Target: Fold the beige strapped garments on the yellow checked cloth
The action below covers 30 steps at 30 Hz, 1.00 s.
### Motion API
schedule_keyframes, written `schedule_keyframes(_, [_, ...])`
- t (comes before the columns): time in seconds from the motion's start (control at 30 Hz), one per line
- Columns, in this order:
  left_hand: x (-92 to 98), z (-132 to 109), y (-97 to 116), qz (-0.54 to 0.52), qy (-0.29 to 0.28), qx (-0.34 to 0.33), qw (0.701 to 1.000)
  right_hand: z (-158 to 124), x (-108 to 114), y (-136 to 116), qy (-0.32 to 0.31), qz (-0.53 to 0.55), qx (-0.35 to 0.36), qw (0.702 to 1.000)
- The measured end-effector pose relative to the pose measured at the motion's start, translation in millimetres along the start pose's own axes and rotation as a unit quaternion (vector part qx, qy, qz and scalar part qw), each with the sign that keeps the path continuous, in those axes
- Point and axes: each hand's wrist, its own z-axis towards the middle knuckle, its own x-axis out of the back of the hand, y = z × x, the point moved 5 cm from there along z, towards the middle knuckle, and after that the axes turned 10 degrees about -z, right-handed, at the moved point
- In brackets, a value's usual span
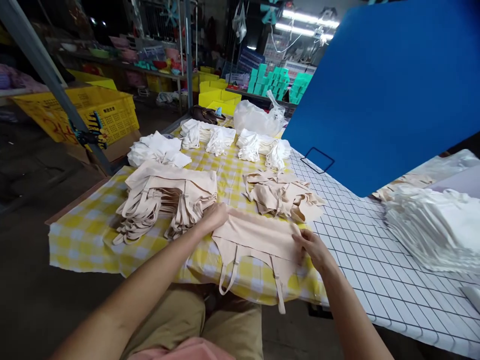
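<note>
A beige camisole (258,235) with thin straps lies stretched between my hands at the table's front, its straps hanging toward me over the edge. My left hand (216,217) is closed on its upper left corner. On the right side, my right hand (313,246) pinches the fabric with thumb and fingers. Left of the garment stands a neat stack of beige camisoles (172,182), straps drooping at its front. Just beyond my right hand is a loose heap of beige garments (281,192).
White garment piles (159,150) line the back of the yellow checked tablecloth (86,245), near a clear plastic bag (258,117). A blue board (390,95) rises at right over a grid-patterned cloth (360,250) holding a white stack (431,225). A metal post (56,80) stands left.
</note>
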Motion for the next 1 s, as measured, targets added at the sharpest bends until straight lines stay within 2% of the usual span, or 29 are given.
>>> schedule_keyframes(0.1, [5.0,0.5,3.7,-0.022,0.029,-0.019,0.999,-8.4,3.2,-2.6,-0.077,0.045,-0.036,0.995])
schedule_keyframes(0.17, [18.7,0.1,12.7,-0.05,0.061,-0.035,0.996,-10.2,11.5,-12.1,-0.07,0.064,-0.033,0.995])
schedule_keyframes(0.3, [69.6,-9.5,40.8,-0.107,0.147,-0.098,0.978,-15.2,42.6,-48.6,0.034,0.122,0.049,0.991])
schedule_keyframes(0.37, [95.1,-20.6,52.4,-0.129,0.196,-0.166,0.958,-24.1,60.6,-67.1,0.096,0.12,0.12,0.981])
schedule_keyframes(0.43, [106.8,-34.8,55.1,-0.141,0.222,-0.244,0.933,-37.3,72.3,-78.1,0.134,0.064,0.196,0.969])
schedule_keyframes(0.47, [105.2,-42.5,52.2,-0.143,0.222,-0.28,0.923,-44.4,73.5,-78.8,0.137,0.021,0.228,0.964])
schedule_keyframes(0.53, [86.8,-58.5,38.9,-0.133,0.196,-0.34,0.91,-57.9,66.0,-68.1,0.109,-0.063,0.268,0.955])
schedule_keyframes(0.67, [18.3,-94.0,0.9,-0.051,0.111,-0.413,0.902,-83.1,28.1,-13.9,0.009,-0.151,0.276,0.949])
schedule_keyframes(0.77, [-15.9,-120.4,-17.3,-0.017,0.086,-0.447,0.89,-103.0,4.5,22.1,-0.023,-0.2,0.282,0.938])
schedule_keyframes(0.87, [-24.9,-135.4,-25.0,-0.009,0.076,-0.45,0.89,-118.3,-3.1,37.7,-0.008,-0.247,0.295,0.923])
schedule_keyframes(1.0, [-26.0,-139.4,-33.4,-0.002,0.079,-0.443,0.893,-127.6,-2.7,40.3,0.03,-0.28,0.315,0.906])
